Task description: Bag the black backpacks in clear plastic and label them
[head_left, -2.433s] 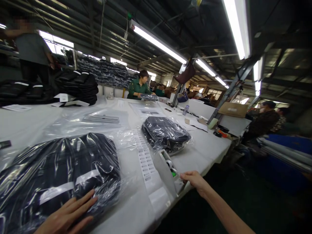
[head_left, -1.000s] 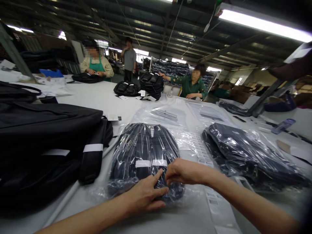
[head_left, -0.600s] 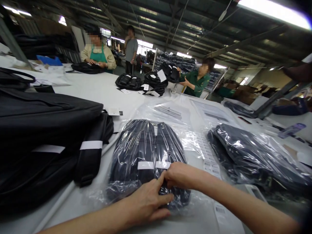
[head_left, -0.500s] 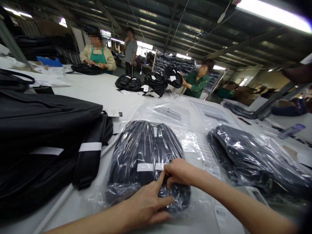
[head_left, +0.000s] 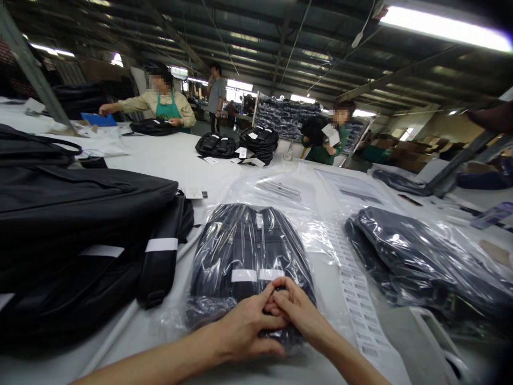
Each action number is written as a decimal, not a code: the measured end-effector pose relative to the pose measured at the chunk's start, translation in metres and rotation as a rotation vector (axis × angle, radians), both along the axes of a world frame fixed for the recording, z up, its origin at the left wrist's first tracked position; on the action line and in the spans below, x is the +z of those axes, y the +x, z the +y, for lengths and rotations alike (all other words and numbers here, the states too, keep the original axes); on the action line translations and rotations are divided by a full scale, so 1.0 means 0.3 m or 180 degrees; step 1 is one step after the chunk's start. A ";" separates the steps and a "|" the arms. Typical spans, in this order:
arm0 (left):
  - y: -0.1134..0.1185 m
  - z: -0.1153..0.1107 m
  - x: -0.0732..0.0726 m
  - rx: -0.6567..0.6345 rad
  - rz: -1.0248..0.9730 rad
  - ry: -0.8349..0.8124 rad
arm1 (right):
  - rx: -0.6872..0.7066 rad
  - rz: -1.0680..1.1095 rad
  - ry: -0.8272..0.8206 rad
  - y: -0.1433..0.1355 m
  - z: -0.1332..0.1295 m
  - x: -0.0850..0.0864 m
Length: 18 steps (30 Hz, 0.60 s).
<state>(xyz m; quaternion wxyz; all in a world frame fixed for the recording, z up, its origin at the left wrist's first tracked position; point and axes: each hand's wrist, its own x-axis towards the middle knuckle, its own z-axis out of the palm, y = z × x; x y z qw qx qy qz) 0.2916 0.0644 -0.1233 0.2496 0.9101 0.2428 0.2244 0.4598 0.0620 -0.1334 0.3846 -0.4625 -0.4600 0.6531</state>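
Note:
A black backpack in a clear plastic bag lies in front of me, two white bands across its straps. Both hands meet on its near end. My left hand rests on the plastic, thumb and index finger stretched toward the other hand, the rest spread. My right hand has its fingers bent and pressed together at the fingertips of my left hand; whatever they hold, if anything, is too small to make out.
Unwrapped black backpacks fill the left side. Bagged dark packs lie at right beside a strip of printed labels. Across the white table are stacked backpacks and several people, one holding a dark bag.
My right hand has turned and drawn in against my left fingertips. Across the table, one person has reached an arm toward a blue item; another has moved a backpack away from the stack.

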 end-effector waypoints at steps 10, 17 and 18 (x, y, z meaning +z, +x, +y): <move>0.011 0.062 -0.054 0.2021 -0.2480 -0.2483 | -0.0656 -0.1400 0.1479 -0.033 -0.047 0.068; 0.006 0.114 -0.039 0.2093 -0.3516 -0.3400 | -0.0011 -0.2301 0.1741 -0.161 -0.028 -0.001; -0.006 0.118 -0.019 0.2124 -0.3590 -0.3473 | -0.0022 -0.2376 0.1706 -0.161 -0.023 -0.011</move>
